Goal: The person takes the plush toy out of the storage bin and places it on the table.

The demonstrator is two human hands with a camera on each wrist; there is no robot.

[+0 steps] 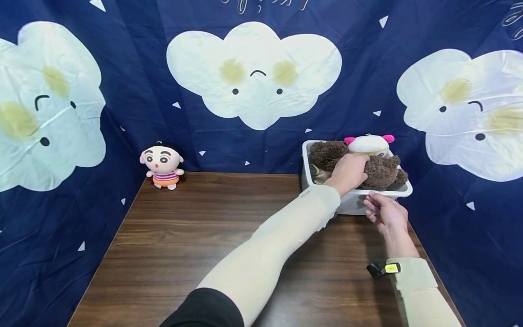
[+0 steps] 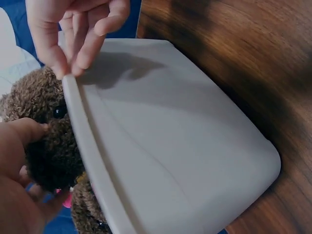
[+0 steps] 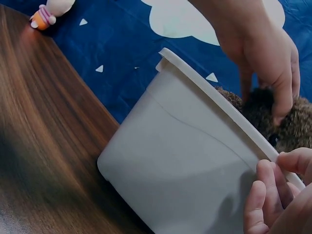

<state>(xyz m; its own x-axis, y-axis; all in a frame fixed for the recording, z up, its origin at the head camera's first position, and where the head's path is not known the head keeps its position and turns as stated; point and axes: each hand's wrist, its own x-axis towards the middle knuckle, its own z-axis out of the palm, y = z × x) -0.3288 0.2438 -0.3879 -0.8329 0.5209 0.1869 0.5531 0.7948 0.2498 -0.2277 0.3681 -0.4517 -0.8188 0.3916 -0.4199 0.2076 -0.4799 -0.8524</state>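
Observation:
A light grey plastic bin (image 1: 351, 206) stands at the far right of the table, with several plush toys inside. My left hand (image 1: 349, 171) reaches across and grips a dark brown, curly plush toy (image 1: 382, 173) in it. In the left wrist view, the left thumb (image 2: 31, 129) presses beside the toy's black eye, and the fingers lie partly hidden behind its head. My right hand (image 1: 388, 215) pinches the bin's front rim between thumb and fingertips, as the right wrist view shows at the rim (image 3: 243, 126).
More brown curly plush (image 1: 327, 154) and a white plush with pink ears (image 1: 369, 145) lie in the bin. A small doll in a striped shirt (image 1: 163, 165) sits at the table's back left corner. Blue cloth with clouds (image 1: 253, 145) surrounds the wooden table (image 1: 184, 236).

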